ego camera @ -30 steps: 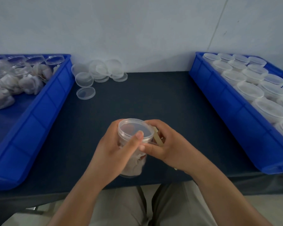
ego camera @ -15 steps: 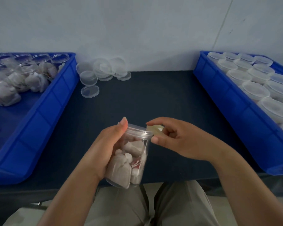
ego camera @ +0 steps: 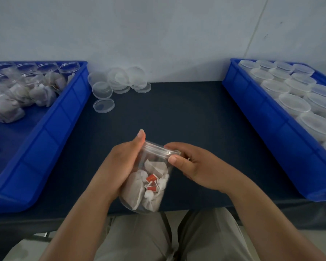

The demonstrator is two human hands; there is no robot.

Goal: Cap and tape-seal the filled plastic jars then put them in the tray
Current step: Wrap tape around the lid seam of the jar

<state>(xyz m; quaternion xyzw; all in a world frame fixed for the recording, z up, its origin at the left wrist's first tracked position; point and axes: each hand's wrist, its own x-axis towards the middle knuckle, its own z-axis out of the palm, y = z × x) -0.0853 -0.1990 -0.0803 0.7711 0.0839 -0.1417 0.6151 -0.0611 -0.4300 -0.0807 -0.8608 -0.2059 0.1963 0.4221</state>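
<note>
Jar (ego camera: 149, 178) of tea bags (ego camera: 135, 187) hangs tilted over the near edge of the table (ego camera: 186, 113), its lid (ego camera: 158, 149) pointing away. Bare dark tabletop lies beyond, between the left tray (ego camera: 51, 129) and the right tray (ego camera: 271, 132). The left hand (ego camera: 119, 166) wraps the jar's side, fingers curled round it, while the right hand (ego camera: 196, 168) pinches the lid's rim between thumb and forefinger.

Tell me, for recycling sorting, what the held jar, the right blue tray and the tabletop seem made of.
Tea-bag jar: likely clear glossy plastic; bags show through its wall. Right blue tray: opaque moulded plastic, ribbed wall, slight sheen. Tabletop: dark, matte; cloth or laminate, cannot tell.
</note>
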